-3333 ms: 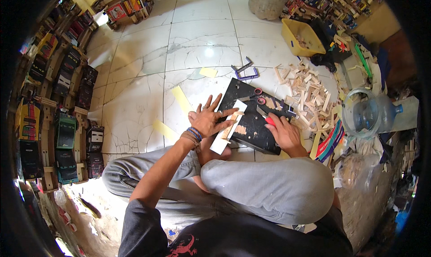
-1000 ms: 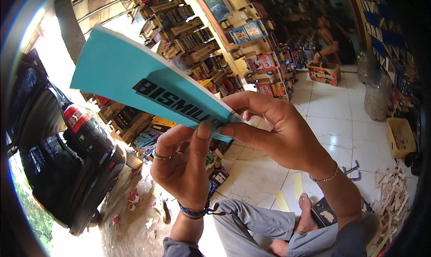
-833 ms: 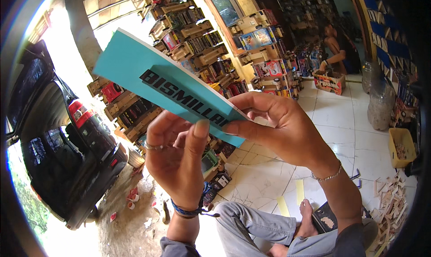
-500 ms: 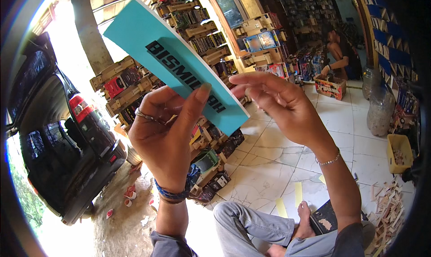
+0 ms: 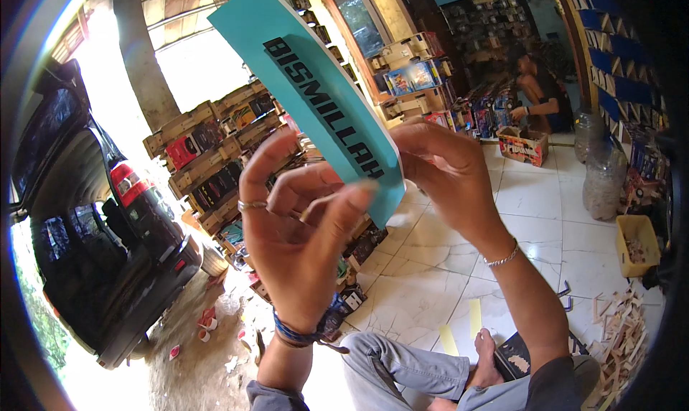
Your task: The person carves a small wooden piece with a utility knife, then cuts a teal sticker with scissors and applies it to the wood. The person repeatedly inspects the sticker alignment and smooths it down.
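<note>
A teal, slightly curved strip (image 5: 323,99), with black lettering on its face and a white edge, is held up in front of me on a slant. My right hand (image 5: 452,178) pinches its right edge near the lower end, with thumb and fingers together. Beside the strip's lower left side is my left hand (image 5: 298,224), its fingers apart and loosely curved. The left thumb overlaps the strip's bottom end; whether it touches cannot be made out. Some left fingertips pass behind the strip and are hidden.
A dark vehicle (image 5: 108,246) with its rear open stands at left. Wooden racks (image 5: 208,145) of boxes are ahead. Another person (image 5: 542,91) crouches at the back by a printed carton (image 5: 522,147). At right are a yellow tub (image 5: 636,264) and wood offcuts (image 5: 621,332).
The strip has shifted right and tipped more upright. My right hand has closed on its edge, while my left hand's grip has loosened, its fingers spreading.
</note>
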The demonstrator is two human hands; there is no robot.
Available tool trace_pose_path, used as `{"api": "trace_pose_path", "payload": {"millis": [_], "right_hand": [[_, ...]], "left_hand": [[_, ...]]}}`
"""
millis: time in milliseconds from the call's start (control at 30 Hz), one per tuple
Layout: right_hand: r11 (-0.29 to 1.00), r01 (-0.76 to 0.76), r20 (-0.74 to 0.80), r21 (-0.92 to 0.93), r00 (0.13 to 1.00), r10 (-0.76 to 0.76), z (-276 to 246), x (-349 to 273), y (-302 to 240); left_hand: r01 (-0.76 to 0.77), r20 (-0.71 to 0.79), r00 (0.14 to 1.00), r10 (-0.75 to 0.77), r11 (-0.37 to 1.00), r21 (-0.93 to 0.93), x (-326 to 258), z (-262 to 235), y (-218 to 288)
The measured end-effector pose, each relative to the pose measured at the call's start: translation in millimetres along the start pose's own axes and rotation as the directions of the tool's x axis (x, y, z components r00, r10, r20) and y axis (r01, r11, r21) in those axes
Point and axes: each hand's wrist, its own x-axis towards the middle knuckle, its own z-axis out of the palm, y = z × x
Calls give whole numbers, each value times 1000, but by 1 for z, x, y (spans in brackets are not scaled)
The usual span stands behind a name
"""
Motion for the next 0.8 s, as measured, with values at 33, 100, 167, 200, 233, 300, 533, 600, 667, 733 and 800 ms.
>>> {"api": "trace_pose_path", "payload": {"millis": [33, 100, 167, 200, 233, 300, 533, 600, 667, 733, 800], "right_hand": [[997, -15, -13, 75, 1000, 16, 2, -4, 0], [974, -16, -47, 225, 999, 27, 9, -11, 2], [944, -49, -50, 328, 996, 69, 16, -18, 3], [927, -77, -54, 368, 993, 104, 21, -22, 3], [907, -105, -57, 409, 988, 140, 25, -26, 3], [893, -122, -19, 433, 989, 144, 33, -29, 7], [889, -117, -5, 443, 991, 133, 77, -47, 11], [888, -127, -7, 443, 989, 145, 84, -55, 8], [904, -145, -12, 402, 987, 163, 88, -63, 5], [879, -157, -6, 450, 984, 179, 91, -66, 5], [865, -162, -4, 475, 983, 186, 91, -69, 7]], "left_hand": [[-12, 2, 1000, 12, 1000, -12, -5, 3, -3], [-54, 19, 998, 53, 998, 31, -10, 6, -11], [-81, -34, 996, 83, 994, 72, -20, 8, -13], [-95, -47, 994, 99, 991, 92, -25, 7, -13], [-121, -51, 990, 128, 985, 126, -29, 6, -13], [-118, -92, 986, 138, 975, 190, -36, 2, -13], [-144, -267, 936, 230, 941, 305, -60, -15, -7], [-115, -302, 923, 240, 919, 377, -66, -19, -4], [-97, -324, 912, 251, 900, 424, -71, -21, -1], [-31, -390, 893, 226, 893, 448, -77, -21, -1], [-8, -422, 878, 226, 888, 460, -80, -22, -2]]}}
